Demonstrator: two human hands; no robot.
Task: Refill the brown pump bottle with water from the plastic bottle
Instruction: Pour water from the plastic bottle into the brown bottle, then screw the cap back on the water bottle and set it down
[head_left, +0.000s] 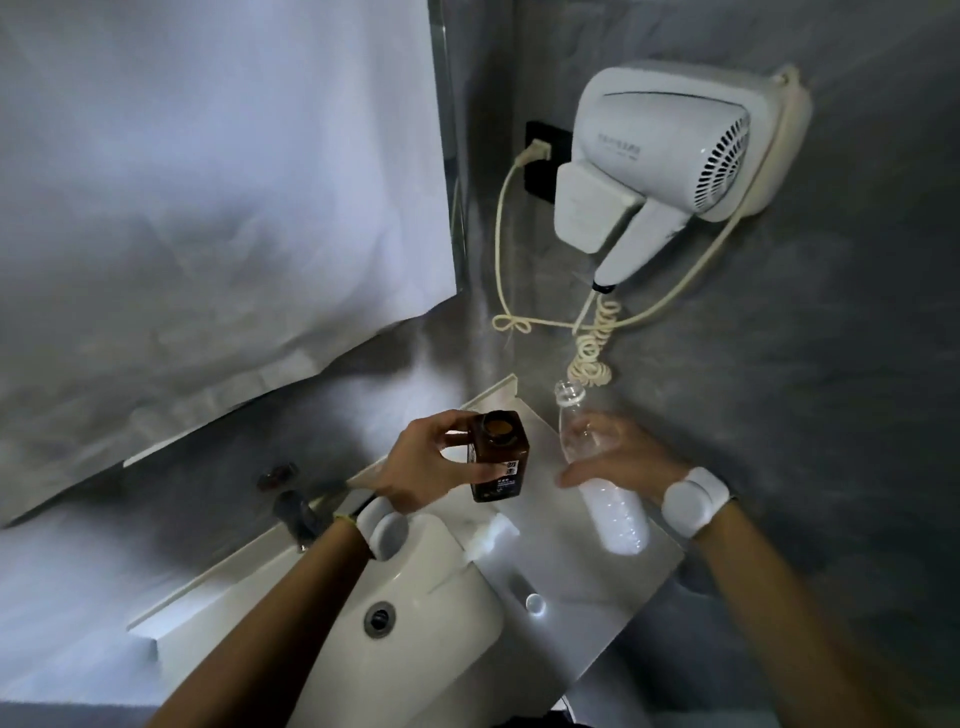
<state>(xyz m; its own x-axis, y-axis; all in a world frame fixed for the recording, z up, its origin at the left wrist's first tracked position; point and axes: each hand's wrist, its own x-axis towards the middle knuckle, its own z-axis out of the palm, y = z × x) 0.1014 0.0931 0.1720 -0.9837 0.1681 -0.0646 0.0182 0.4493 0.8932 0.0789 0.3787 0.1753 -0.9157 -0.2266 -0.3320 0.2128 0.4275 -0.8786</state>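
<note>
Mouth of brown pump bottle (498, 462), gripped in my left hand (421, 467) at frame centre, faces up. The plastic bottle (615, 514) stands just right; my right hand (623, 452) curls round it.

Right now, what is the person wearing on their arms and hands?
No sleeves, no gloves. By the right hand is a chunky white rounded wristband; by the left hand, a similar white wristband and a thin yellow-green cord.

Fingers (467, 470) of the left hand (421, 467) cover part of the label on the brown pump bottle (501, 447), and its print is unreadable. Behind the right hand (623, 457), the middle of the plastic bottle (618, 519) is hidden.
</note>
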